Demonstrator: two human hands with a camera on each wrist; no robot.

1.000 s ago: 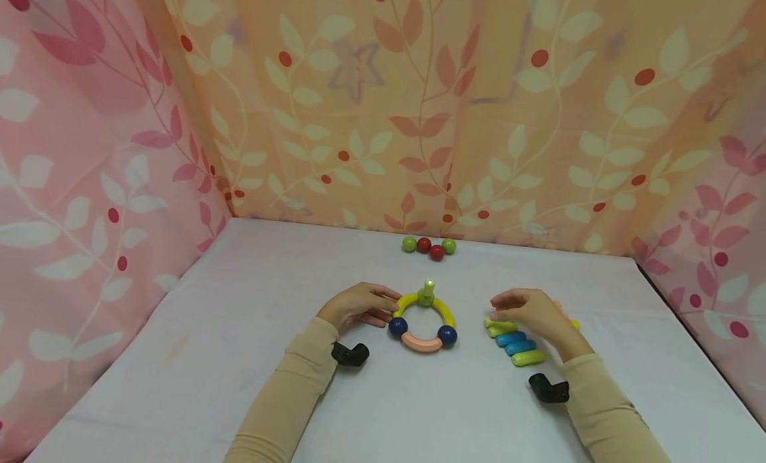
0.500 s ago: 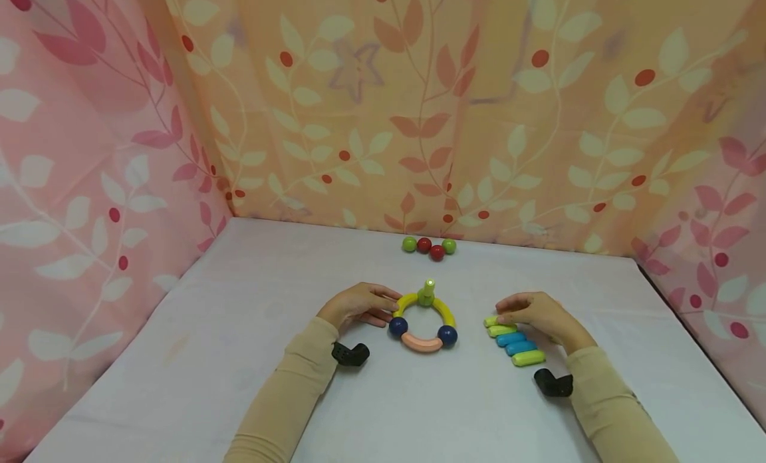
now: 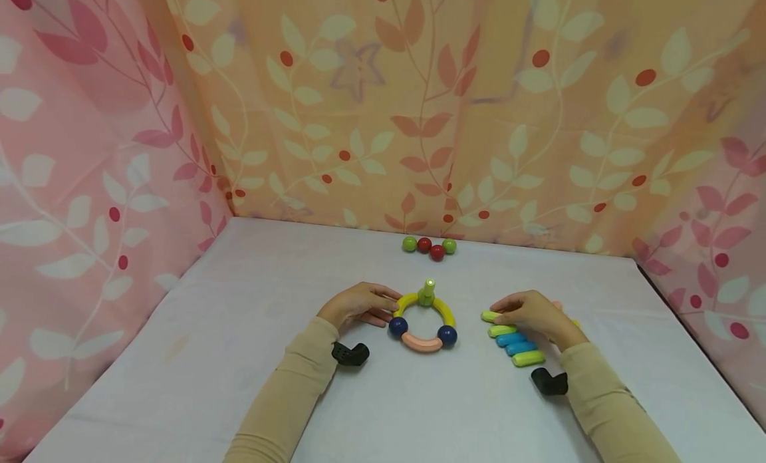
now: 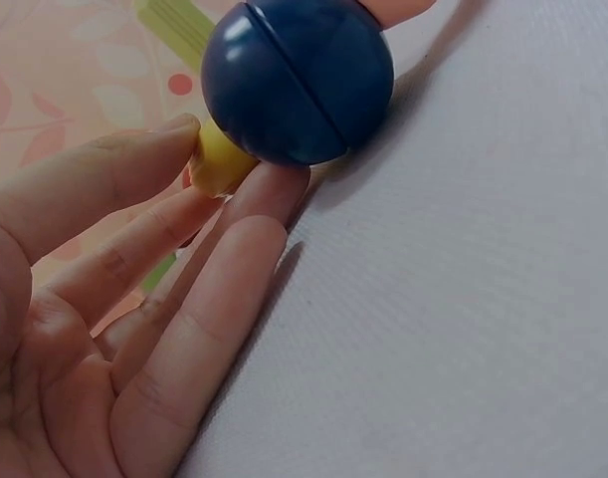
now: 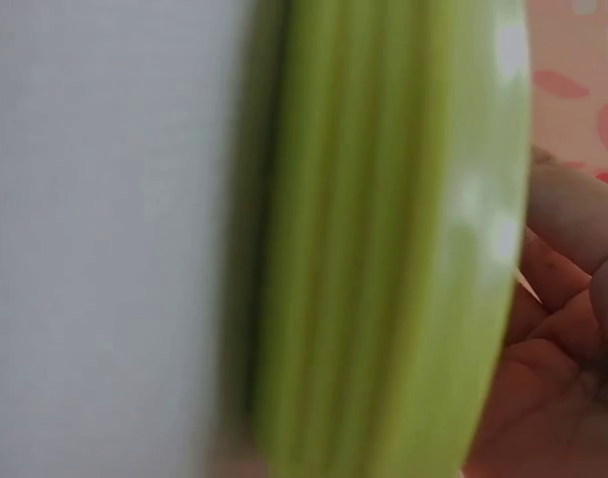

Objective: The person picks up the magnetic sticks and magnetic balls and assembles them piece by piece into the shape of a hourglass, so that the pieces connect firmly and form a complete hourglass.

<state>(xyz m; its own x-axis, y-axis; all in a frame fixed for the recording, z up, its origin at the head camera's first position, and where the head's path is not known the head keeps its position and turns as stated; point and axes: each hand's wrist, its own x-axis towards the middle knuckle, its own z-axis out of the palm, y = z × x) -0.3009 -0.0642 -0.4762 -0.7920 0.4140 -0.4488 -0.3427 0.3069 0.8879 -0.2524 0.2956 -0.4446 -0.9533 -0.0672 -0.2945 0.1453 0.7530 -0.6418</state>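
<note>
A toy ring lies on the table, built from yellow curved rods (image 3: pixel 445 311), a peach curved rod (image 3: pixel 421 344) and dark blue balls (image 4: pixel 299 80). On its far side a green ball carries an upright green rod (image 3: pixel 429 289). My left hand (image 3: pixel 361 305) pinches the ring's left yellow rod (image 4: pixel 220 164) between thumb and fingers. At the right, my right hand (image 3: pixel 534 314) pinches a light green rod (image 3: pixel 490 316) at the far end of a row. Below it lie another green rod (image 3: pixel 501 330), blue rods (image 3: pixel 520 348) and the nearest green rod (image 3: pixel 528 358), which looms large in the right wrist view.
Green and red balls (image 3: pixel 437 253) sit in a cluster near the back edge. A peach piece (image 3: pixel 558 305) and a yellow piece show partly behind my right hand. Patterned curtains (image 3: pixel 335 117) enclose the back and sides of the white-covered table (image 3: pixel 287 263).
My right hand first drew back a little, then came forward to the far green rod, which has shifted slightly left and away. The left hand and the ring have stayed still.
</note>
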